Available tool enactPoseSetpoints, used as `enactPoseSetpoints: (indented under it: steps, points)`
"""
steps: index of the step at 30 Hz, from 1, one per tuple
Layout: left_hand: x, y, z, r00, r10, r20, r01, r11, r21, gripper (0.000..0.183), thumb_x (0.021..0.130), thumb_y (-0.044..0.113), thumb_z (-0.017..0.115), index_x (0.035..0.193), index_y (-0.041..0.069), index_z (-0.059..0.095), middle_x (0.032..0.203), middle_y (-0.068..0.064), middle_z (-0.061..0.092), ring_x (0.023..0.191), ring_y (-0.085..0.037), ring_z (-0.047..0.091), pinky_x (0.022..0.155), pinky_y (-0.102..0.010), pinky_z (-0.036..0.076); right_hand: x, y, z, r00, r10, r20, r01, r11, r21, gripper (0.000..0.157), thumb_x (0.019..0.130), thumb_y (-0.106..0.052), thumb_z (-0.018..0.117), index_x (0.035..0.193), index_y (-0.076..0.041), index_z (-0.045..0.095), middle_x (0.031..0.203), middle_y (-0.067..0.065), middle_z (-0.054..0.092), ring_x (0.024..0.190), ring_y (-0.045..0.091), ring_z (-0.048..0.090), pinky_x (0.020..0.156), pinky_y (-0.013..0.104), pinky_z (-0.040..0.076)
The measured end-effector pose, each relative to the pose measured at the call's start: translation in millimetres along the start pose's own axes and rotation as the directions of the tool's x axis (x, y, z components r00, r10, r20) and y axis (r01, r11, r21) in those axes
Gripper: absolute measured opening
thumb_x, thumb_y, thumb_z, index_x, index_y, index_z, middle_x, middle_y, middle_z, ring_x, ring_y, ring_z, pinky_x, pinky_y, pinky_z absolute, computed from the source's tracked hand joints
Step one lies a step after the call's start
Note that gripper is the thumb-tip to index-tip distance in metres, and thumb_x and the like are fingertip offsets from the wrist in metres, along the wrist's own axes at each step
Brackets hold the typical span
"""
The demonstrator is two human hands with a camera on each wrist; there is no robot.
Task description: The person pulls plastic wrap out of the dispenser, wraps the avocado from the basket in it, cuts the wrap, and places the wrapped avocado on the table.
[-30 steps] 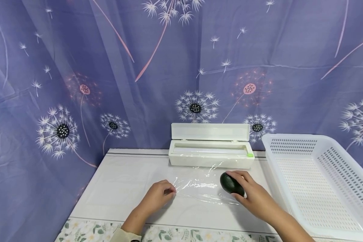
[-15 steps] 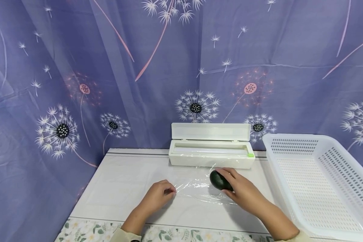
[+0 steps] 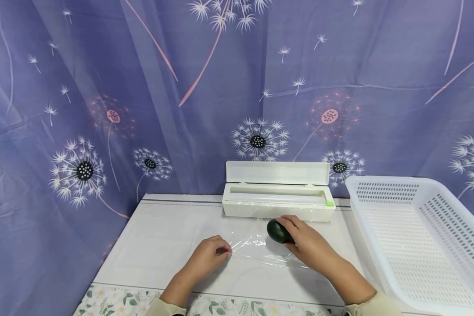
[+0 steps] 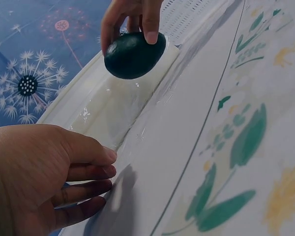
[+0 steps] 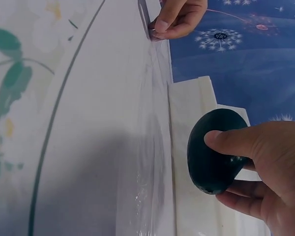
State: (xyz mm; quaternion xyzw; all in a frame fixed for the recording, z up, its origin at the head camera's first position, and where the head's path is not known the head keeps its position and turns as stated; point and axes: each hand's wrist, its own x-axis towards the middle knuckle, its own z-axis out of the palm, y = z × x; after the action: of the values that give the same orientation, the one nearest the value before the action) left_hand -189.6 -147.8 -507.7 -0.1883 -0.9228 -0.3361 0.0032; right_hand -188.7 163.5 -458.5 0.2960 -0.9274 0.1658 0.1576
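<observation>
In the head view my right hand [image 3: 310, 245] grips a dark green, smooth avocado [image 3: 279, 231] above a stretched sheet of cling film [image 3: 256, 250]. Thumb and fingers lie on opposite sides of the avocado [image 5: 214, 152] in the right wrist view. My left hand [image 3: 209, 256] pinches the film's near left corner between thumb and forefinger, with its other fingers curled loosely. From there the film runs back to a white cling film box [image 3: 276, 208], whose lid stands up and whose roll [image 3: 276, 197] shows inside.
A white perforated plastic basket [image 3: 418, 245] stands at the right, close beside my right forearm. The white table cover [image 3: 154, 245] has a floral front border [image 3: 221, 306]. Behind the table hangs a purple-blue dandelion curtain [image 3: 197, 131].
My right hand has carried the avocado leftward and slightly back over the cling film. The left hand stays in place, still pinching the film. The head view has shifted slightly.
</observation>
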Motion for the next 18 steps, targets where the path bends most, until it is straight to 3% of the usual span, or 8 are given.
enactPoseSetpoints:
  steps: [18]
  points:
    - [-0.4,1.0,-0.2,1.000,0.004,0.007,-0.004,1.000,-0.019,0.008,0.084,0.012,0.071,0.083,0.020,0.072,0.083,0.013,0.063,0.079,0.001,0.058,0.075,-0.020,0.053,16,2,10.3,1.000,-0.001,0.029,0.002,1.000,-0.019,0.072,0.075,-0.010,0.082,0.139,-0.014,0.050,0.131,0.010,0.054,0.112,0.028,0.063,0.083,0.040,0.056]
